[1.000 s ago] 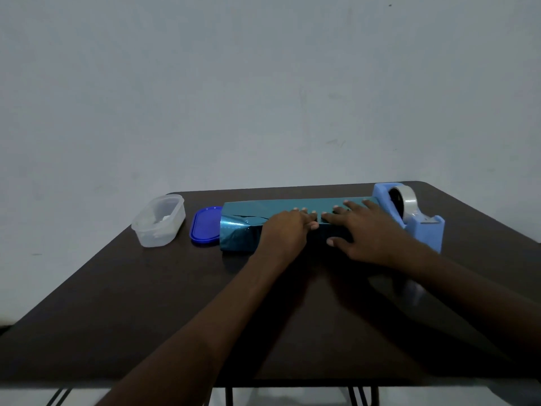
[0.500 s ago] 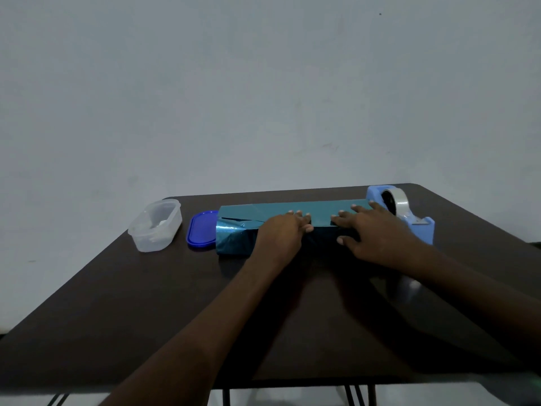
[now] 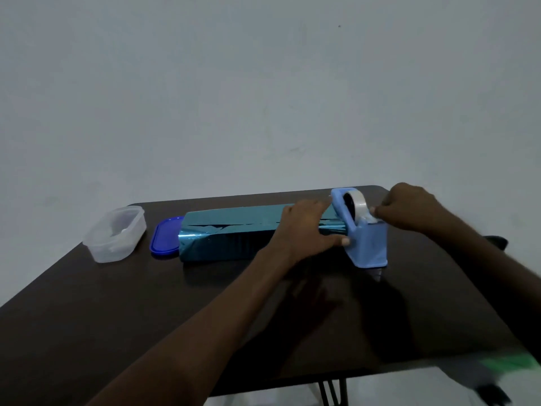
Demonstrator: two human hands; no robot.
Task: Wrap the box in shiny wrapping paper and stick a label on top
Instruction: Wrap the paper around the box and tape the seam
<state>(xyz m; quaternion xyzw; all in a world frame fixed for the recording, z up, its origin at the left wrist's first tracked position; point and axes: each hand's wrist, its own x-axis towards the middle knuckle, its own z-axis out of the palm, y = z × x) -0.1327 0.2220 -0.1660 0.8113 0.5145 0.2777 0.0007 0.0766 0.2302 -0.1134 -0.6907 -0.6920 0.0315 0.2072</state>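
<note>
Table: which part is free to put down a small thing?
The near half of the table, in front of the wrapped box, is bare. The far strip is crowded: clear container, blue lid, box, tape dispenser, both hands.

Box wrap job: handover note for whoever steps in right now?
Left hand: pressing flat on the wrapped box, pinning the paper seam.
Right hand: at the tape dispenser, fingertips pinching the tape end.
Done: shiny paper folded around the box, seam on top.
Left: tape the seam, close the ends, stick the label; no label is in view.
Clear container and blue lid sit left of the box.
</note>
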